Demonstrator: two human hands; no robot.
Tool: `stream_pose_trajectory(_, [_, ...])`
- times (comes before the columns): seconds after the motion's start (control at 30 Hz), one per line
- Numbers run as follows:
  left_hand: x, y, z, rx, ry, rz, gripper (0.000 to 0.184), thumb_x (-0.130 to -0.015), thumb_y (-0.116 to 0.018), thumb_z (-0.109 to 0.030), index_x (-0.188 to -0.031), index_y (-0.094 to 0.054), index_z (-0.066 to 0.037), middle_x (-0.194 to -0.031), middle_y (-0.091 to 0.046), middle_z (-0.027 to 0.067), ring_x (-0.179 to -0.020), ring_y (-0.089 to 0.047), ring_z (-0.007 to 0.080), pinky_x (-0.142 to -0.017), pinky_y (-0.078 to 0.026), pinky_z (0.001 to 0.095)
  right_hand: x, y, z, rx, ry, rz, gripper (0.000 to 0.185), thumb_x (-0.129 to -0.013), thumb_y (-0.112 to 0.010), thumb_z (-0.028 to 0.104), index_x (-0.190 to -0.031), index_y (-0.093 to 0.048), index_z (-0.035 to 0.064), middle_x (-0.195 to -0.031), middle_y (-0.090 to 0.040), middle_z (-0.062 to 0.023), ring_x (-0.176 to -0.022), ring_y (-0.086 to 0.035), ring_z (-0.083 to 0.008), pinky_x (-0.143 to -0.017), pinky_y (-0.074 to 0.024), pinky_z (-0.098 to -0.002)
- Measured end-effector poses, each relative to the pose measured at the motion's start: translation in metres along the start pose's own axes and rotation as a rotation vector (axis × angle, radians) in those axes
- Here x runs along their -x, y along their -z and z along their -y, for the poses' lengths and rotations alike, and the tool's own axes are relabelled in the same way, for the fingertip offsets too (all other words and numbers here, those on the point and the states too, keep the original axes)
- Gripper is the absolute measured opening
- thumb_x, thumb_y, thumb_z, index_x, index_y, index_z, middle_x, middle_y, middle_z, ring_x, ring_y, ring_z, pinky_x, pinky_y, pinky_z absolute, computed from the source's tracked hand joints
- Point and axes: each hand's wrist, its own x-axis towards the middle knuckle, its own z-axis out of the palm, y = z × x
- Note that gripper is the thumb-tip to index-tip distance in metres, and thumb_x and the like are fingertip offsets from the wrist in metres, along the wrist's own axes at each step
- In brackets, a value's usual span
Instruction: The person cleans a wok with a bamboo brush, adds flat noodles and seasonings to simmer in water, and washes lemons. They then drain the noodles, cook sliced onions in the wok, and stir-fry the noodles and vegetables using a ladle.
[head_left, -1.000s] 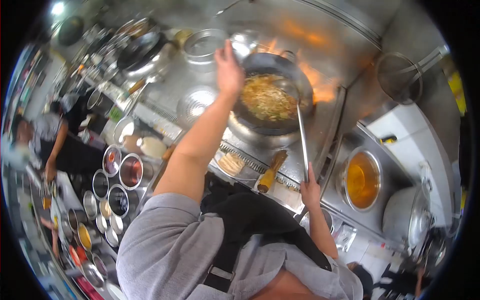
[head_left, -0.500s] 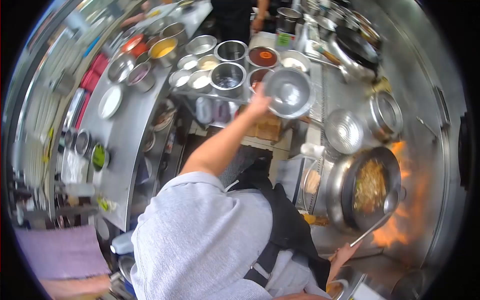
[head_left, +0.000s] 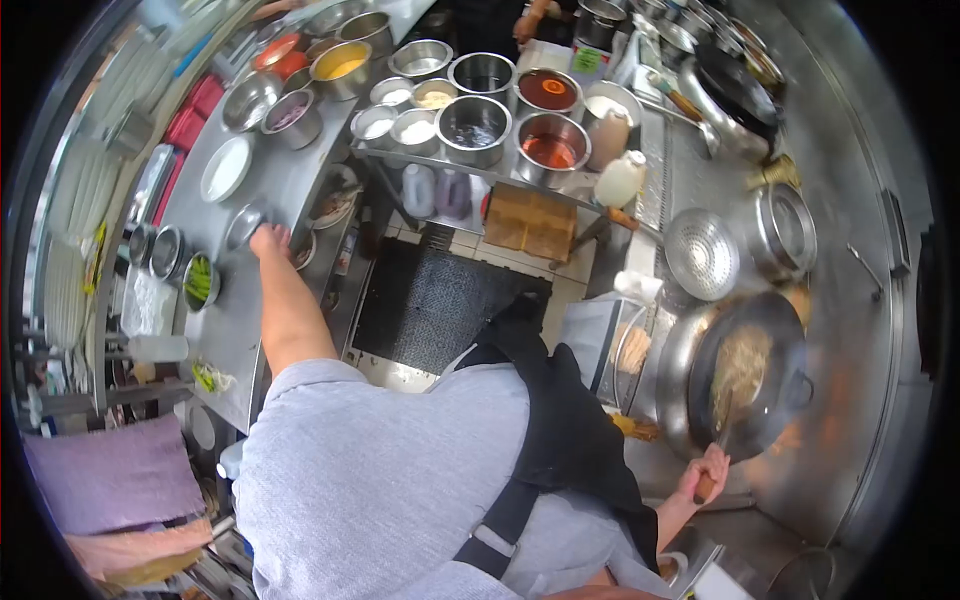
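Note:
My left hand (head_left: 270,240) is stretched out over the steel counter at the left, its fingers closed on the edge of a metal bowl (head_left: 244,226). A white oval dish (head_left: 227,168) lies just beyond the bowl, and a small bowl of green vegetables (head_left: 201,283) is nearer to me. My right hand (head_left: 706,472) is wrapped round the wooden handle of a ladle (head_left: 726,431). The ladle's head is in the food inside the dark wok (head_left: 780,412), at the right, and cannot be made out.
Steel pots of sauces and powders (head_left: 473,130) stand on a rack ahead, with squeeze bottles (head_left: 620,180) beside them. A perforated strainer (head_left: 702,254) lies beyond the wok. A black mat (head_left: 450,300) covers floor between the counters. Part of another person (head_left: 530,22) shows at the top.
The view has turned left from the stove. My left hand has taken hold of a metal bowl and carried it over to the left counter. The flames round the wok have shrunk.

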Motion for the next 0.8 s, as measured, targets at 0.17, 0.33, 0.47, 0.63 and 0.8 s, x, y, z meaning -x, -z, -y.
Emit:
stream_pose_trajectory(0.17, [0.208,-0.159,-0.009,-0.110,-0.036,0.994,0.037,-0.097,-0.051,-0.017,-0.130,-0.050,0.001,-0.111,-0.063,0.0125,-0.093,-0.064,0.0211,-0.079,-0.052,0.0323,0.008,-0.013,-0.007,0.184,-0.025,-0.087,0.026,-0.103,-0.037,0.020,-0.079,-0.034,0.0110,-0.066,-0.034,0.0019,-0.050,-0.039,-0.0064,-0.046,-0.0353,-0.0245])
stream_pose_trajectory(0.33, [0.429,-0.256,0.111,-0.528,0.037,1.857,0.036,-0.095,-0.056,-0.016,-0.129,-0.053,-0.005,-0.110,-0.064,0.0075,-0.093,-0.063,0.0141,-0.079,-0.050,0.0267,0.029,-0.022,-0.013,0.668,0.278,-0.201,0.044,-0.100,-0.043,0.008,-0.142,-0.037,0.0199,-0.074,-0.038,-0.0017,-0.055,-0.041,-0.0065,-0.044,-0.0365,-0.0204])
stream_pose_trajectory(0.47, [0.527,-0.291,0.243,-0.956,-0.447,2.207,0.071,-0.082,-0.069,-0.021,-0.142,-0.036,-0.001,-0.129,-0.055,0.0218,-0.112,-0.057,0.0308,-0.095,-0.046,0.0372,0.035,-0.034,-0.050,0.924,0.473,-0.491,0.063,-0.096,-0.048,0.006,-0.152,-0.022,0.0230,-0.075,-0.046,-0.0032,-0.052,-0.042,-0.0077,-0.043,-0.0375,-0.0229])
stream_pose_trajectory(0.63, [0.544,-0.311,0.351,-1.334,-1.136,2.093,0.093,-0.072,-0.076,-0.025,-0.147,-0.023,-0.009,-0.129,-0.051,0.0268,-0.120,-0.050,0.0411,-0.100,-0.044,0.0462,0.039,-0.023,-0.085,1.625,0.514,-0.790,0.077,-0.090,-0.052,0.006,-0.155,-0.012,0.0213,-0.068,-0.051,-0.0032,-0.052,-0.049,-0.0122,-0.047,-0.0436,-0.0295])
stream_pose_trajectory(0.8, [0.541,-0.317,0.331,-1.266,-1.358,2.287,0.082,-0.073,-0.076,-0.020,-0.143,-0.034,-0.017,-0.120,-0.058,0.0193,-0.110,-0.055,0.0434,-0.094,-0.046,0.0495,0.050,-0.015,-0.123,2.114,0.482,-1.044,0.080,-0.086,-0.054,0.006,-0.154,-0.016,0.0256,-0.072,-0.059,-0.0191,-0.065,-0.057,-0.0305,-0.073,-0.0484,-0.0384])
